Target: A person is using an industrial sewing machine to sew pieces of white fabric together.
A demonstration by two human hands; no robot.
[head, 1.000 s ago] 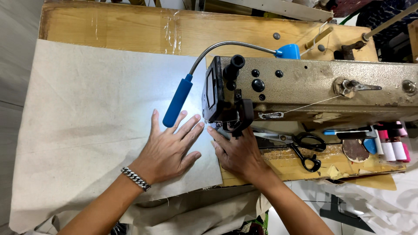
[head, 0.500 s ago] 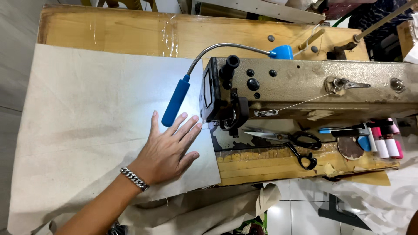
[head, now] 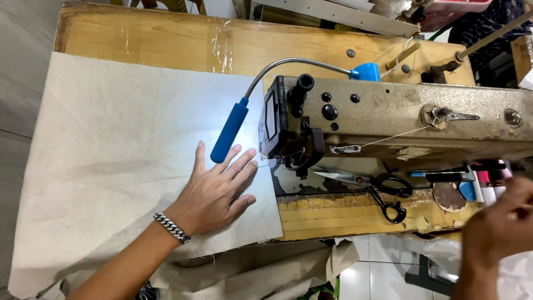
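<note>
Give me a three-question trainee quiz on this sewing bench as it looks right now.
1. True or false: the left hand lies flat, palm down, on the beige cloth.
2. What lies on the wooden table under the sewing machine arm? A) black-handled scissors B) a hammer C) a tape measure
3. Which way does the blue lamp shine?

Key: 1 true. 2 A. 3 down onto the cloth, by the fingertips. The right hand is blurred at the frame's right edge, off the cloth.
</note>
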